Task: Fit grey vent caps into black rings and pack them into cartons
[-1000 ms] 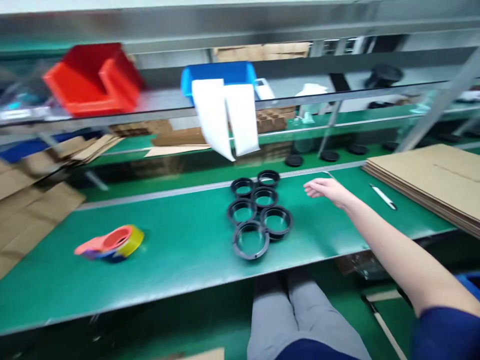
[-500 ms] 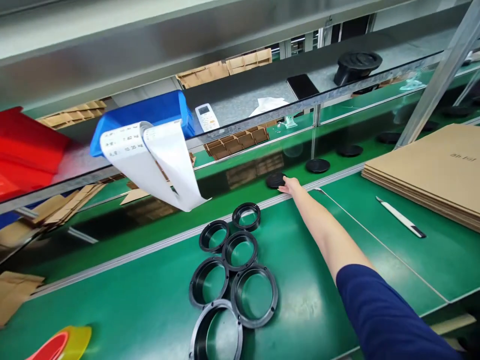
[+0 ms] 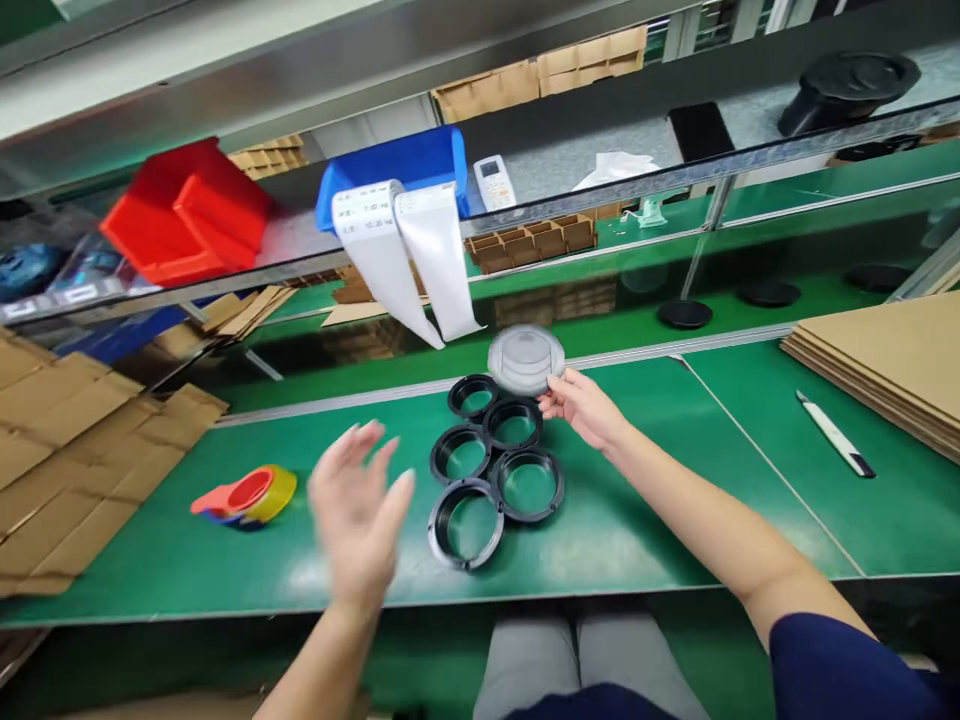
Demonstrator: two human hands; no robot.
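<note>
My right hand (image 3: 581, 405) pinches the edge of a round lid (image 3: 525, 358), which is raised over the back of the bench and looks grey in the light. Just below and in front of the lid, several black plastic rings (image 3: 460, 453) lie in a cluster on the green bench, and the lid covers the rearmost part of the group. My left hand (image 3: 356, 510) hovers left of the rings, slightly blurred, with fingers apart and nothing in it.
Black round lids (image 3: 685, 314) lie beyond the metal rail. A tape roll (image 3: 259, 495) is on the left, by cardboard dividers (image 3: 82, 460). On the right are a white cutter (image 3: 836, 435) and stacked cardboard (image 3: 892, 370). A shelf carries a blue bin (image 3: 397, 165) and red bin (image 3: 187, 215).
My right hand has lifted a round lid from beyond the rail and brought it toward the rings. My left hand has come into view, and the view has shifted to show more of the left side.
</note>
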